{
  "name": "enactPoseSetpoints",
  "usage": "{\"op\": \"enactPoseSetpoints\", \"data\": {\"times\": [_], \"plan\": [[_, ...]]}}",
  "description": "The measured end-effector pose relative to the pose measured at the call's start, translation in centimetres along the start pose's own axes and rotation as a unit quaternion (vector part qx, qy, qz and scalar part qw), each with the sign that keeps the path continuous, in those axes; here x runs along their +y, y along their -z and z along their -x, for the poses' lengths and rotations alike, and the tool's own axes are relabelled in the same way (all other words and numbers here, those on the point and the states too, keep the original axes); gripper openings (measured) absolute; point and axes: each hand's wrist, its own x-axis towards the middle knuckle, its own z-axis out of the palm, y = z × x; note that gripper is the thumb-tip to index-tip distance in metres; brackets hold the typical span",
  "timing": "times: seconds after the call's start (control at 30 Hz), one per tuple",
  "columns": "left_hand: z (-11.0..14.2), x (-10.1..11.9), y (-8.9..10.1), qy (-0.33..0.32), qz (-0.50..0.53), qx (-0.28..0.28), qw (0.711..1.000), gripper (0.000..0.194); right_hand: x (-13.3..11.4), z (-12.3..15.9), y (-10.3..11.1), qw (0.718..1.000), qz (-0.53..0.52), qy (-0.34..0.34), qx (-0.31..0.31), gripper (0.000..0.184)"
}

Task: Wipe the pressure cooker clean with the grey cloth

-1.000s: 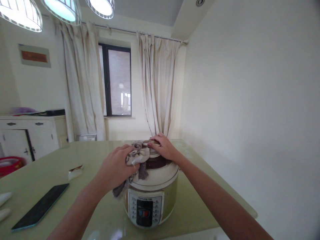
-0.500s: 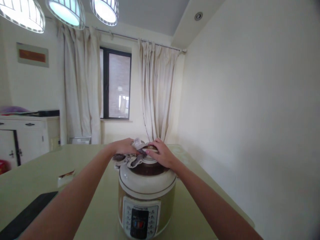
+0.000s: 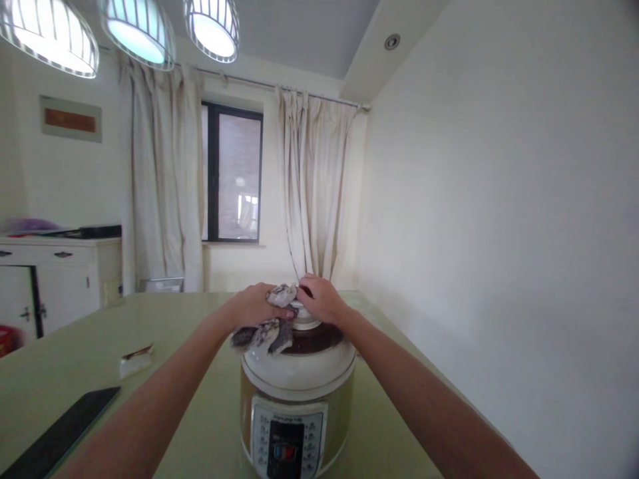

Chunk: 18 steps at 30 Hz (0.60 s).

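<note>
A cream electric pressure cooker [image 3: 294, 399] stands on the pale green table [image 3: 90, 359] right in front of me, its control panel facing me. My left hand [image 3: 252, 306] is closed on a crumpled grey-and-white cloth [image 3: 269, 329], pressed on the left side of the lid beside the top knob. My right hand [image 3: 322, 299] rests on the lid's knob with fingers curled over it, touching the cloth.
A dark phone [image 3: 60, 436] lies at the table's left front. A small folded packet [image 3: 136, 359] sits farther back on the left. A white cabinet [image 3: 54, 273] stands by the left wall. Curtains [image 3: 314, 193] and a window are behind the table, and a plain wall runs along the right.
My left hand has carried the cloth from the cooker's front left up to the lid's top beside the knob. The right hand has stayed on the knob. The view has tilted up slightly.
</note>
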Motion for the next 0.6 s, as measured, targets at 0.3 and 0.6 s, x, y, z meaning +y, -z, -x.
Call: {"op": "enactPoseSetpoints", "data": {"times": [0.3, 0.6], "plan": [[-6.9, -3.0, 1.7, -0.034, 0.054, -0.215, 0.974, 0.054, 0.3, 0.6, -1.0, 0.997, -0.063, 0.000, 0.042, 0.031], [-8.5, -1.6, 1.8, -0.071, 0.111, -0.280, 0.951, 0.059, 0.3, 0.8, -0.8, 0.996, -0.081, -0.001, 0.039, 0.031]]}}
